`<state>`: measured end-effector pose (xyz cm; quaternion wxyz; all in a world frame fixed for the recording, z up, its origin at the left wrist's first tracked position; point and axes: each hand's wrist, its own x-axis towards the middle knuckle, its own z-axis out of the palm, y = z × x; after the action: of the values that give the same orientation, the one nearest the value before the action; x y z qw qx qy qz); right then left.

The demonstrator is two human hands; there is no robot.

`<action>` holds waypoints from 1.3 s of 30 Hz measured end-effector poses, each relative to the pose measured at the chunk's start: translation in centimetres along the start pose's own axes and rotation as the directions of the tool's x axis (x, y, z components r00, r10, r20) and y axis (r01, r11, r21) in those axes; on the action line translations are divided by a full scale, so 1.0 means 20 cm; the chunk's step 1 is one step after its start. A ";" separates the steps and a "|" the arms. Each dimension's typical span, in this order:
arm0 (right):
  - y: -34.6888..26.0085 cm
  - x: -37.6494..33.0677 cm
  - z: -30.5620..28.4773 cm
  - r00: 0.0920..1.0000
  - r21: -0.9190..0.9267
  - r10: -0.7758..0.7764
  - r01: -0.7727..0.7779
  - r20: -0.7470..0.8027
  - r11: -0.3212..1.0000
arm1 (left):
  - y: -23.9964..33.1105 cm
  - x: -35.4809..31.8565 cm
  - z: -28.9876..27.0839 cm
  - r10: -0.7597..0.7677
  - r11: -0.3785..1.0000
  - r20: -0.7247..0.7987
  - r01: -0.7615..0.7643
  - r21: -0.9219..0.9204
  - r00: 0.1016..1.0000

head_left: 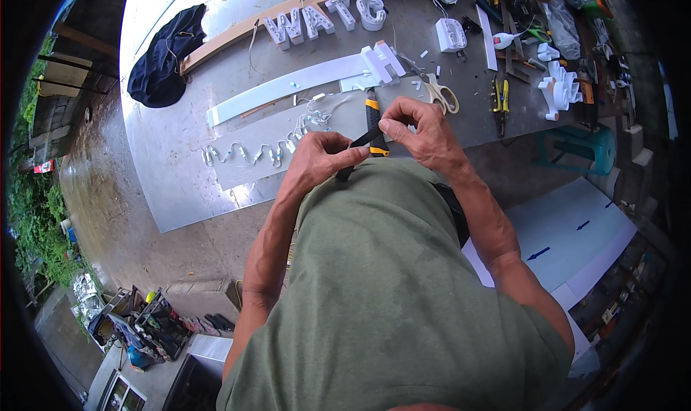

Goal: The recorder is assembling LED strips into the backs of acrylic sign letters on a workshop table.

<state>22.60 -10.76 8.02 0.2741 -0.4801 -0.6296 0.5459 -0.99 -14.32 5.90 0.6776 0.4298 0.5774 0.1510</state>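
Metal-grey worktop (169,170) spreads under the head view, with white letter-shaped blocks (286,29) along its far side and a string of small white modules (245,155) on wires to the left. From where I watch, the black strip (367,137) is up off that surface, slanting between the two hands just in front of the green shirt (403,253). My left hand (320,157) has its grip closed, thumb over fingers, on the lower stretch, with a short tail showing below. At the upper end my right hand (425,132) has thumb and forefinger pinched together on it, that grip closed too. I judge the strip very light and flexible, hard to break but quick to fold or twist; whether it is slick or tacky, I can't tell. I'd hold it by flat pinches near both ends, lightly taut, and keep it clear of the yellow-and-black handle (372,116) just behind and the scissors (448,98) near the right hand.
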 end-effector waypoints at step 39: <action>0.92 -0.04 -0.26 0.904 -0.711 -0.091 -0.263 -0.418 0.652 | 0.02 0.06 -0.02 0.418 0.859 0.157 -0.333 -0.388 0.895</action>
<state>33.07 -10.39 -7.94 0.1513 -0.6849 -0.7005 0.1319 -0.81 -13.13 5.39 0.7640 0.4214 0.3608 0.3295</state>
